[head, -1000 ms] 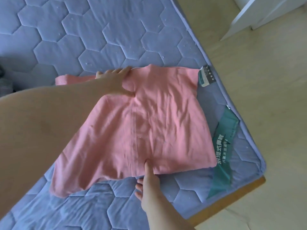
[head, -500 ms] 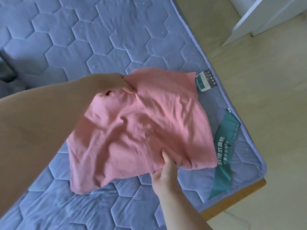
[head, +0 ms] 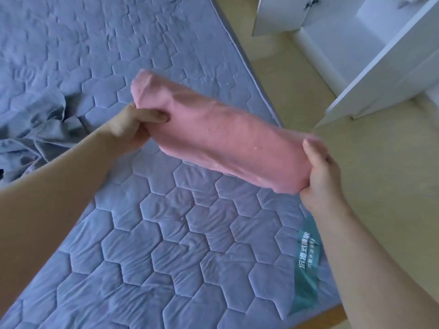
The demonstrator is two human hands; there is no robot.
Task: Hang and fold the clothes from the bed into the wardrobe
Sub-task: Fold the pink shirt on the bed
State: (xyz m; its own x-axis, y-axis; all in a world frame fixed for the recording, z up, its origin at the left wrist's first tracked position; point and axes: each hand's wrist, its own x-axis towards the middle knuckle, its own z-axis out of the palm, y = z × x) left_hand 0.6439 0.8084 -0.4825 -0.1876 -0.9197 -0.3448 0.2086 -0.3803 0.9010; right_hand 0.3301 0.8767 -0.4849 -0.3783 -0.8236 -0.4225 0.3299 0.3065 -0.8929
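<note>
Soft pink folded garment, oblong; left hand and right hand pinching its ends.

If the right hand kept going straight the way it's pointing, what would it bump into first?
Probably the white wardrobe. The right hand, gripping one end of the folded pink garment, points up and away across bare floor toward the open wardrobe, though depth is hard to judge.

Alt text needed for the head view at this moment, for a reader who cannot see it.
Two bare hands hold a folded pink garment in the air above a blue quilted mattress, the left hand gripping one end and the right hand the other. A white wardrobe stands open at upper right; a crumpled grey cloth lies at left.
</note>
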